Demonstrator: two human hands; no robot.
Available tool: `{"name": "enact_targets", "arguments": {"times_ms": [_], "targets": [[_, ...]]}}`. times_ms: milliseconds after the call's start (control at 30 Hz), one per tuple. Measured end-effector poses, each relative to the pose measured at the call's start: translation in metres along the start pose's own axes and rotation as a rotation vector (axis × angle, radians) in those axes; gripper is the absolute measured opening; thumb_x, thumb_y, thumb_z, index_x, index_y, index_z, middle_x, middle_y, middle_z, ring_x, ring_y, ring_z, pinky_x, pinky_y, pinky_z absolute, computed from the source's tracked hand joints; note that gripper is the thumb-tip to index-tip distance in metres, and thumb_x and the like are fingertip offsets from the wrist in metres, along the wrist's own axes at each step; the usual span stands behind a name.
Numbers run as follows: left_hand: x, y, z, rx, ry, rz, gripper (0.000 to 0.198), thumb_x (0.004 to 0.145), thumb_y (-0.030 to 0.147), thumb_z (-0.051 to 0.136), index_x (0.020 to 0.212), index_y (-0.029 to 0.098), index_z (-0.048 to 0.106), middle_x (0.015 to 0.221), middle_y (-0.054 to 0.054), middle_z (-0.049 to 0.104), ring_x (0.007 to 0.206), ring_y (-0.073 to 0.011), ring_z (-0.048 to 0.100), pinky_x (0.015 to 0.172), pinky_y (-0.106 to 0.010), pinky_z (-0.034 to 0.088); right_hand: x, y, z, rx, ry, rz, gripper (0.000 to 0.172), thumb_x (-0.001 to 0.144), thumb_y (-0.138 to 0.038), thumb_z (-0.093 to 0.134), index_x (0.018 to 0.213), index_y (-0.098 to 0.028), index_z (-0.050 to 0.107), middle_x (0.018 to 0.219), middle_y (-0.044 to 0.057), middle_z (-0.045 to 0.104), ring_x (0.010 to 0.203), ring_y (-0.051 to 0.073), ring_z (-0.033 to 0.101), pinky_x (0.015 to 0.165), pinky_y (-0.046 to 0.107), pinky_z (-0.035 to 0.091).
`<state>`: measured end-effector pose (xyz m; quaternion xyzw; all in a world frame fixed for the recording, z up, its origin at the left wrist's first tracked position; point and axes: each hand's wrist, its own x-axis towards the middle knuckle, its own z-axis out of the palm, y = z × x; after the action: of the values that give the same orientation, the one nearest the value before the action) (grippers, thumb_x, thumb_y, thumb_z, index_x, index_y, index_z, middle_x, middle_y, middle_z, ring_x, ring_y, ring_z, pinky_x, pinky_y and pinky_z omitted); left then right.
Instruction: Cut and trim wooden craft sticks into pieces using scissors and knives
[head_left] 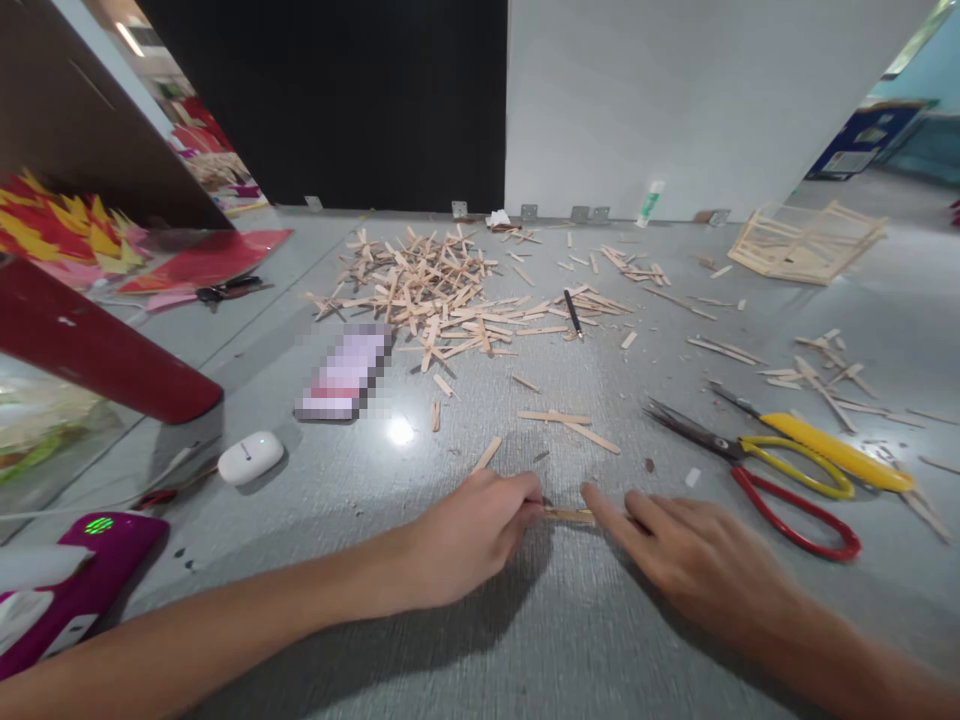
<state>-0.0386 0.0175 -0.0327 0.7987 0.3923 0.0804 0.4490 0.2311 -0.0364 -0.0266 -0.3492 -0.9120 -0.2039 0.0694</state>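
Note:
My left hand (476,530) is closed, thumb and fingers pinching the left end of a thin wooden stick (568,515) low over the grey tabletop. The stick's right end meets my right hand (686,550), whose fingers are stretched forward and somewhat apart; whether they press on the stick I cannot tell. Another wooden stick (487,455) pokes out just behind my left hand. Beyond the gap between my hands, two crossed sticks (555,418) lie flat. Right of my right hand are scissors (731,450) with one yellow and one red handle, blades spread.
A loose pile of wooden sticks (427,280) spreads across the back, with a black pen (573,312) beside it. A yellow cutter (836,452) lies at right, a stick frame (814,245) behind. Left are a phone (349,370), white case (251,458) and purple glue gun (124,550).

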Motion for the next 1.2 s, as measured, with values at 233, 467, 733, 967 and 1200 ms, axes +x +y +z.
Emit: {"name": "enact_targets", "arguments": {"times_ms": [233,467,733,967,1200], "targets": [[0.001,-0.001,0.002,0.01,0.003,0.029,0.025,0.111,0.02,0.039,0.086,0.026,0.042,0.065,0.006,0.046,0.062,-0.0178,0.046,0.067,-0.03,0.034,0.001,-0.007,-0.008,-0.011,-0.091,-0.021,0.068,0.069,0.003,0.053,0.132,-0.01,0.073,0.069,0.002,0.07,0.049,0.02,0.069,0.049,0.032,0.045],[-0.001,-0.001,0.007,0.024,0.013,0.021,0.023,0.107,0.017,0.038,0.087,0.028,0.037,0.065,0.007,0.041,0.057,-0.0168,0.039,0.063,-0.03,0.029,0.008,0.009,-0.008,0.093,-0.163,-0.057,0.067,0.07,0.005,0.057,0.129,-0.019,0.076,0.069,-0.002,0.075,0.046,0.02,0.07,0.048,0.034,0.04],[0.0,0.001,0.009,0.018,0.026,0.016,0.024,0.109,0.023,0.039,0.086,0.028,0.035,0.064,0.007,0.04,0.056,-0.0166,0.038,0.06,-0.03,0.028,0.02,0.006,-0.018,-0.12,-0.052,-0.233,0.048,0.084,0.0,0.057,0.123,-0.012,0.082,0.066,0.006,0.073,0.049,0.021,0.065,0.05,0.033,0.037],[-0.001,0.001,0.011,-0.008,0.063,-0.001,0.028,0.109,0.019,0.041,0.083,0.028,0.036,0.061,0.008,0.041,0.055,-0.0158,0.038,0.06,-0.03,0.029,0.013,-0.018,-0.018,-0.333,-0.031,-0.26,0.05,0.092,0.0,0.048,0.128,-0.003,0.082,0.058,0.004,0.063,0.045,0.019,0.053,0.047,0.032,0.03],[0.001,-0.001,0.01,-0.064,0.073,-0.008,0.031,0.11,0.018,0.044,0.08,0.027,0.042,0.059,0.008,0.044,0.055,-0.0148,0.041,0.061,-0.029,0.032,0.022,-0.006,-0.022,-0.445,0.053,-0.438,0.037,0.1,-0.004,0.053,0.117,-0.004,0.085,0.056,-0.002,0.056,0.046,0.014,0.043,0.049,0.031,0.025]]}}
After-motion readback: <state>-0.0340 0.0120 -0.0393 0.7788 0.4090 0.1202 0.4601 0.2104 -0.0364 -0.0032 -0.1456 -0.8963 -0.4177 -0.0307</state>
